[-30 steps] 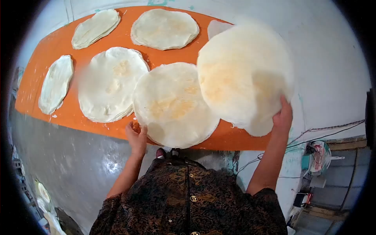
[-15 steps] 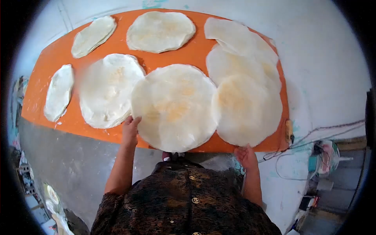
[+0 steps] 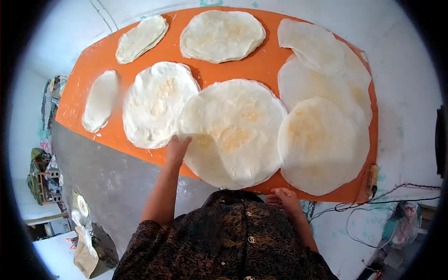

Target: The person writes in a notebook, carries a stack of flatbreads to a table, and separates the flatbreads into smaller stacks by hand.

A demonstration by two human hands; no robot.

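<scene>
Large thin round dough sheets with pale brown patches lie on an orange board. My left hand [image 3: 178, 148] is closed at the lower left rim of the middle dough sheet [image 3: 228, 161], its thumb over the rim and the other fingertips partly hidden. Touching that sheet on the left is a stack of dough sheets [image 3: 151, 112]. My right hand [image 3: 283, 200], fingers curled together, is at the board's front edge, just below the gap between the middle sheet and the right dough sheet [image 3: 322, 158]. Nothing shows in it.
More dough stacks lie at the back left [image 3: 142, 39], back middle [image 3: 223, 36] and far left [image 3: 101, 100]. Overlapping sheets [image 3: 317, 46] cover the right side of the orange board [image 3: 233, 69]. Cables [image 3: 354, 205] run beyond its right corner, near a wooden-handled tool [image 3: 373, 177].
The view has shifted, so the board appears farther right. My right hand has left the right sheet's lower rim, moved left, and its fingers have curled. My left hand stays by the middle sheet's rim.
</scene>
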